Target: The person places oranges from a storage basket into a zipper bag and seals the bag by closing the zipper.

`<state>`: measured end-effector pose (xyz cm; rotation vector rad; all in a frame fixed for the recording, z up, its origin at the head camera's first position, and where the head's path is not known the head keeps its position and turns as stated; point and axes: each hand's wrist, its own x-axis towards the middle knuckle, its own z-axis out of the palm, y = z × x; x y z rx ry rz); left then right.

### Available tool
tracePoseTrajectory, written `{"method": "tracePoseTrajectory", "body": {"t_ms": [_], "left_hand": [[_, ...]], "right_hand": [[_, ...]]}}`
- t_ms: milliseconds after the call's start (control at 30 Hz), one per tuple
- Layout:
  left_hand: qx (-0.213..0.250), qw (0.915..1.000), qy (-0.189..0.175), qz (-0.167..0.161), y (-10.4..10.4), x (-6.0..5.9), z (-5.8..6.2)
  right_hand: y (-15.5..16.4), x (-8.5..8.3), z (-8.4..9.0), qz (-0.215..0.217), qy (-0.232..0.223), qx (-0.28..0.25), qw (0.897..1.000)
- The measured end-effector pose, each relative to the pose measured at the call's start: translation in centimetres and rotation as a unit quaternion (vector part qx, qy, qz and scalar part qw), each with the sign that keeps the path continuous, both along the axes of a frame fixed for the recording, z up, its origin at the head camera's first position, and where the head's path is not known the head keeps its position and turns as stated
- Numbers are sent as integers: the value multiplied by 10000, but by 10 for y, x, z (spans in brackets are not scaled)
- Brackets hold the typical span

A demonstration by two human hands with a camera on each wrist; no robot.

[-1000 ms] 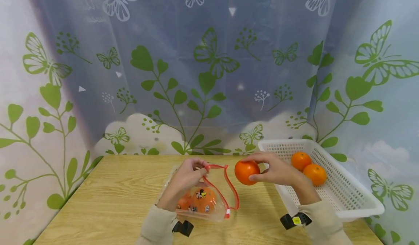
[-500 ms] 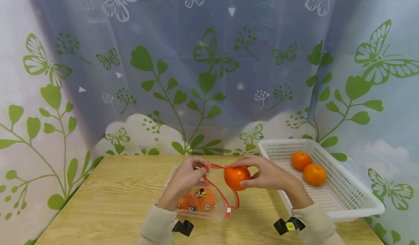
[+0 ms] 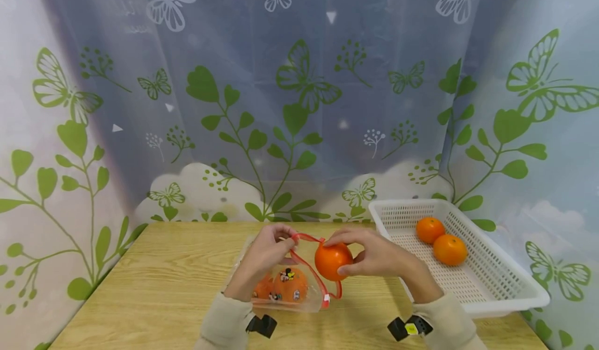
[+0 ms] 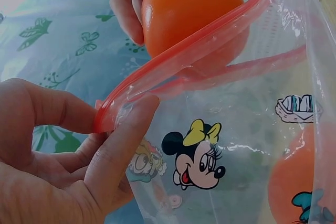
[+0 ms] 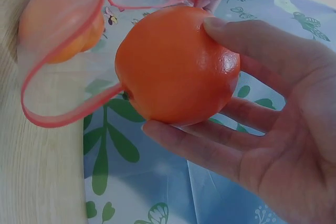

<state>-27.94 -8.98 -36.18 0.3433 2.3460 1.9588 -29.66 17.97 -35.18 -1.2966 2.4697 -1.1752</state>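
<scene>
Orange fruit [image 3: 333,260] sits in the right hand [image 3: 379,256], its grip curled round it, at the red-rimmed mouth of the zip bag [image 3: 290,287]. The left hand [image 3: 267,259] pinches the bag's upper rim, holding it apart. Two oranges lie inside; the white basket [image 3: 496,287] stands near, toward the wooden surface's [image 3: 154,287] right edge.

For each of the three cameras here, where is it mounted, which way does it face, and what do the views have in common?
Head: worn on the head, facing forward and down at the table, white basket and curtain; shows both hands and sleeves.
Left wrist: looks along the left hand at the zip bag, whose red rim it pinches.
Right wrist: looks along the right hand holding the orange at the bag's mouth.
Shared: all three show the orange, the bag's red rim and the oranges already inside.
</scene>
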Motion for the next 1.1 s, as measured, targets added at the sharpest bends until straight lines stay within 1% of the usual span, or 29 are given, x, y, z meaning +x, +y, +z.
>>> {"method": "tracePoseTrajectory", "body": {"t_ms": [167,333,533,667,867,1100], "left_hand": [[13,10000,19,46,1,0,1],[55,9999,7,92,1,1,2],[149,9996,0,251,1,2,5],[165,9994,-20,295,1,2,8],[183,9991,63,377,-1,2,10],[262,9986,172,418,-2,3,12]], "right_hand": [[-3,0,-2,44,33,28,10000],[-5,0,-5,-3,33,53,10000],[-9,-1,-6,-5,89,59,9999],[-11,0,-7,-49,88,109,9999],[-16,0,-9,-13,87,157,9998],[-14,-1,-9,-40,-208,238,9995]]}}
